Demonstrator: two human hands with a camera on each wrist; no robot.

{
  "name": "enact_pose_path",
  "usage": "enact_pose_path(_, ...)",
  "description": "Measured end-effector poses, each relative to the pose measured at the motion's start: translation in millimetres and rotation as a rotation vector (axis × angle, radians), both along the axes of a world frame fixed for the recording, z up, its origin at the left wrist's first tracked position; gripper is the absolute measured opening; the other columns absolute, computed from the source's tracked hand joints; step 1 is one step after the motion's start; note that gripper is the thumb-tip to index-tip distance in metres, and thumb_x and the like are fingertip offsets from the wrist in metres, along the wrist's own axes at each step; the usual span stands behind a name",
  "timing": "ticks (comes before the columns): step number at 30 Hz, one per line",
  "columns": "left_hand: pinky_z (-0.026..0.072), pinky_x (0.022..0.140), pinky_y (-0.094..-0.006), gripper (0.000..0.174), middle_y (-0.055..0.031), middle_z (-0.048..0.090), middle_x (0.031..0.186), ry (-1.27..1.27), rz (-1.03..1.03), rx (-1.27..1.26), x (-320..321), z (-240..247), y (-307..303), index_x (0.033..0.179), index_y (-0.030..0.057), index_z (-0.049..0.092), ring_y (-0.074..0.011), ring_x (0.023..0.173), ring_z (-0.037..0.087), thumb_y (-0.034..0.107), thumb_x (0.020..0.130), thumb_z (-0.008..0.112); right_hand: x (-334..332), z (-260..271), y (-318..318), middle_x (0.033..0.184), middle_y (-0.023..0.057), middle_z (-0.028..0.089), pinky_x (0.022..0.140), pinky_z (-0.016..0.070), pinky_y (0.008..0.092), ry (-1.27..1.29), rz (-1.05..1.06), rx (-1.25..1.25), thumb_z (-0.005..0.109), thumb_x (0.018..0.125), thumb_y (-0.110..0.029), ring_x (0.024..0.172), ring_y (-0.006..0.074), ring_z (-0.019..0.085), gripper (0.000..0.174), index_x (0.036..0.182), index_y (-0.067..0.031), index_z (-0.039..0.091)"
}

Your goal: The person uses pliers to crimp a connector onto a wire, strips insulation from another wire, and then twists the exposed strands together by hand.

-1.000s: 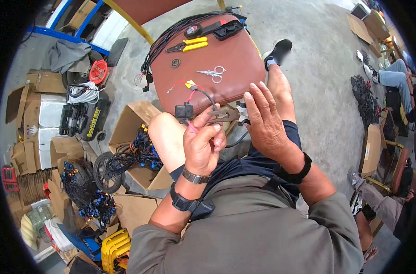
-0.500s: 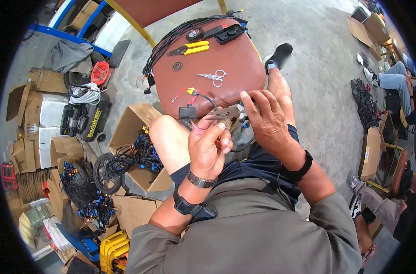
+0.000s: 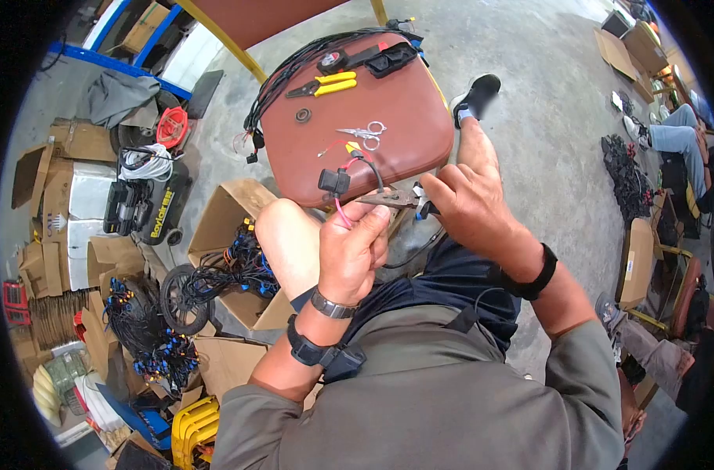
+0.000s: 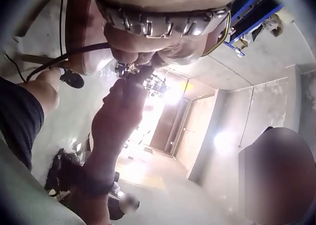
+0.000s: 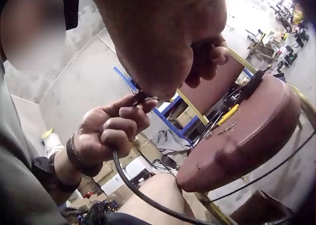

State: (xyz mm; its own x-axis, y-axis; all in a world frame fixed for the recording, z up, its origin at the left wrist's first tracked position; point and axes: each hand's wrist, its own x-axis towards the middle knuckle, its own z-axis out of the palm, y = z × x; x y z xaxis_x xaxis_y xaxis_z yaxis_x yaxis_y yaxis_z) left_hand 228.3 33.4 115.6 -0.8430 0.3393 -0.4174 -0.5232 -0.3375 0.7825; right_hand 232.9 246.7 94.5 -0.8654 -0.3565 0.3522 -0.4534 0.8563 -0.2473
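Pliers [image 3: 390, 199] with metal jaws point left between the two hands in the head view. My right hand [image 3: 471, 205] grips their handles with curled fingers. Thumb and fingers of my left hand [image 3: 353, 247] pinch a pink wire [image 3: 342, 211] and a dark cable at the jaws' tips. A black square connector block [image 3: 334, 182] hangs just beyond the left fingers, with a red wire and a yellow tag [image 3: 353, 147] near it. In the right wrist view the black cable [image 5: 129, 182] runs down out of the left hand [image 5: 111, 129].
The red-brown padded seat [image 3: 404, 133] holds small silver scissors [image 3: 365, 134], yellow-handled strippers [image 3: 322, 84], a tape roll [image 3: 333, 62], a small ring [image 3: 303, 115] and bundled black cables [image 3: 275, 82]. An open carton [image 3: 271, 313] with wiring stands left of the knee.
My right hand has turned, and its raised fingers have curled round the plier handles. The connector block and yellow tag have shifted right, towards the scissors.
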Motion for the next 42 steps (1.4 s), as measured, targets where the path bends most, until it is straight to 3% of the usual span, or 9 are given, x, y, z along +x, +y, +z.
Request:
enact_pose_path(5, 0.0233, 0.04, -0.0217, 0.013, 0.0014, 0.047, 0.065, -0.033, -0.072, 0.025, -4, 1, -8, 0.102, -0.0001, 0.061, -0.0053, 0.045, 0.033, 0.011, 0.096, 0.058, 4, 17, 7, 0.085, 0.0134, 0.064, 0.064, 0.0531, 0.0439, -0.175, 0.066, -0.106, 0.071, 0.079, -0.011, 0.078, 0.0328, 0.068, 0.028, 0.103, -0.0049, 0.057)
enact_pose_path(11, 0.024, 0.04, -0.0217, 0.029, -0.0007, 0.047, 0.067, 0.028, -0.129, 0.128, -3, -13, -18, 0.121, -0.0042, 0.06, -0.0058, 0.046, 0.033, 0.009, 0.095, 0.056, 10, 12, 15, 0.084, 0.0189, 0.067, 0.068, 0.0508, 0.0474, -0.467, 0.178, -0.439, 0.073, 0.083, -0.013, 0.081, 0.0419, 0.065, 0.026, 0.101, -0.004, 0.057)
enact_pose_path(14, 0.0212, 0.04, -0.0237, 0.02, 0.0033, 0.043, 0.061, 0.018, -0.077, 0.145, -1, -9, -14, 0.111, -0.0022, 0.065, -0.0054, 0.045, 0.03, 0.005, 0.094, 0.057, 11, 9, 15, 0.083, 0.0189, 0.067, 0.068, 0.0502, 0.0447, -0.651, 0.182, -0.559, 0.072, 0.086, -0.013, 0.079, 0.0394, 0.066, 0.023, 0.103, -0.0026, 0.059)
enact_pose_path(20, 0.0219, 0.041, -0.0231, 0.027, 0.0027, 0.043, 0.061, 0.014, -0.12, 0.185, -2, -3, -15, 0.118, -0.0051, 0.063, -0.0053, 0.045, 0.032, 0.004, 0.094, 0.056, 17, 12, 8, 0.074, 0.0068, 0.063, 0.061, 0.0485, 0.0331, -1.001, 0.242, -0.827, 0.064, 0.096, -0.019, 0.064, 0.0166, 0.06, 0.022, 0.11, -0.0014, 0.062)
enact_pose_path(26, 0.0227, 0.041, -0.0219, 0.028, 0.0022, 0.046, 0.063, -0.007, -0.172, 0.246, -2, -7, -18, 0.119, -0.0056, 0.062, -0.0052, 0.044, 0.033, 0.004, 0.094, 0.056, 23, 0, 9, 0.074, -0.0005, 0.061, 0.055, 0.0459, 0.0249, -1.417, 0.229, -1.129, 0.061, 0.099, -0.023, 0.06, 0.0077, 0.055, 0.021, 0.108, -0.0045, 0.064)
enact_pose_path(29, 0.0246, 0.041, -0.0217, 0.036, -0.002, 0.05, 0.07, 0.032, -0.193, 0.241, -2, -18, -20, 0.128, -0.0042, 0.057, -0.0059, 0.045, 0.034, 0.009, 0.095, 0.055, 25, -12, 4, 0.073, -0.0011, 0.061, 0.056, 0.0466, 0.0273, -1.351, 0.286, -1.256, 0.062, 0.098, -0.025, 0.062, 0.0087, 0.057, 0.024, 0.107, -0.0029, 0.063)
enact_pose_path(35, 0.0267, 0.04, -0.0211, 0.034, -0.0024, 0.052, 0.07, 0.027, -0.064, 0.112, -2, -9, -11, 0.127, -0.0026, 0.058, -0.0056, 0.043, 0.036, 0.009, 0.095, 0.055, 19, -8, 0, 0.072, 0.0134, 0.062, 0.06, 0.0477, 0.0373, -0.404, 0.192, -0.5, 0.064, 0.093, -0.019, 0.063, 0.0263, 0.061, 0.025, 0.111, -0.0028, 0.059)
enact_pose_path(38, 0.027, 0.04, -0.0211, 0.034, -0.0021, 0.053, 0.07, 0.053, -0.045, 0.063, -2, -12, -10, 0.127, -0.0022, 0.058, -0.0061, 0.043, 0.035, 0.009, 0.095, 0.056, 21, -7, -2, 0.071, 0.0179, 0.06, 0.06, 0.0465, 0.0393, -0.398, 0.147, -0.577, 0.063, 0.093, -0.017, 0.063, 0.0335, 0.059, 0.026, 0.114, -0.0034, 0.058)
enact_pose_path(42, 0.0287, 0.041, -0.0213, 0.035, -0.0023, 0.054, 0.071, 0.085, 0.035, 0.047, -3, -17, -9, 0.127, -0.0021, 0.059, -0.0063, 0.045, 0.037, 0.008, 0.094, 0.055, 28, -6, -4, 0.067, 0.0112, 0.059, 0.057, 0.0448, 0.0356, -0.778, 0.091, -0.848, 0.064, 0.095, -0.02, 0.06, 0.0218, 0.057, 0.025, 0.113, -0.0027, 0.06)
